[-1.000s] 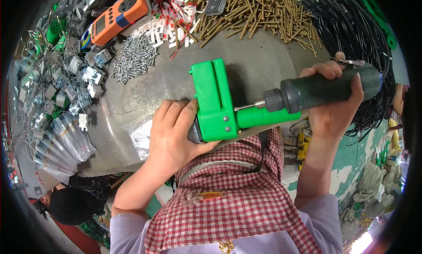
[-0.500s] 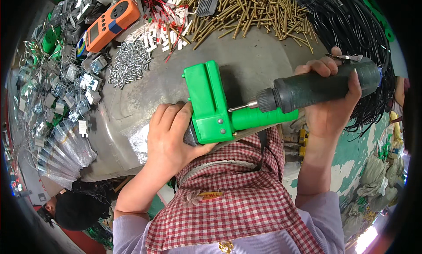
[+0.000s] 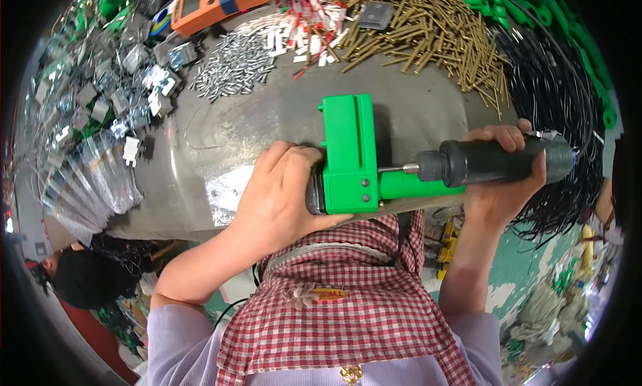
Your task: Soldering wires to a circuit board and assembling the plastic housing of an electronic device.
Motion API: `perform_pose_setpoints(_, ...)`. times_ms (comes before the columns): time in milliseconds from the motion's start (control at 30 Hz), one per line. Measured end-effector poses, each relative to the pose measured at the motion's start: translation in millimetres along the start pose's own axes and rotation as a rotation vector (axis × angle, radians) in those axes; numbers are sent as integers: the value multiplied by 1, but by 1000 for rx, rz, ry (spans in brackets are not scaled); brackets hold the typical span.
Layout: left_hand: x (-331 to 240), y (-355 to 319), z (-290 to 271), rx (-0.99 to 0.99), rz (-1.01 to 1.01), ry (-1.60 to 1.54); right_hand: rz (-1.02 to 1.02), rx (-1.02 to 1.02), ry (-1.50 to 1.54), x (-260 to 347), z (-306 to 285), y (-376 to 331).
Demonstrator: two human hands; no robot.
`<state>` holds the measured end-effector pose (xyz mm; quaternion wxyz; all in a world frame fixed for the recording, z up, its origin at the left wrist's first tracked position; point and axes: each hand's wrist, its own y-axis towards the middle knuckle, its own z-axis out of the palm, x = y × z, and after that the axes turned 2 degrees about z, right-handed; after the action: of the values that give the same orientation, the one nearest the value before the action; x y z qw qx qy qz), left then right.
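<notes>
green housing [image 3: 350, 155] sits at the near edge of the surface [image 3: 428, 95], our left hand [image 3: 275, 192] gripping it, our right hand [image 3: 496, 199] clasping the black driver [image 3: 485, 163], whose bit [image 3: 394, 169] could slip if we tilt.

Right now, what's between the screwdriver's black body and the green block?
In the head view, a thin metal bit points from the black body toward the green block; I can't tell if its tip touches.

The green case [image 3: 349, 155] looks smooth, satiny plastic with 2 metal rivets [image 3: 366, 183]; the screwdriver [image 3: 498, 163] is dull plastic, its bit [image 3: 396, 169] shiny metal; the tabletop [image 3: 428, 98] looks scuffed metal.
</notes>
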<state>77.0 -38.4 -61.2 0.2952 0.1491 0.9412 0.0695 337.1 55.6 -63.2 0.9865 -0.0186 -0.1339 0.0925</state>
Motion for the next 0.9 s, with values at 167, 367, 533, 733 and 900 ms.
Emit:
perform_pose_setpoints(167,1,-7,-2,-42,32,63,-18,-7,-67,-7,13,3)
perform_pose_setpoints(367,-1,-4,2,-5,-63,33,-42,-27,-159,-6,13,8)
perform_pose_setpoints(533,5,4,-24,128,-59,-17,-50,-24,-356,13,16,-1)
perform_pose_setpoints(733,20,22,-42,409,-61,-171,-50,-36,-284,17,14,-20)
perform_pose_setpoints(900,20,21,-39,398,-71,-203,-48,-39,-242,15,12,-24)
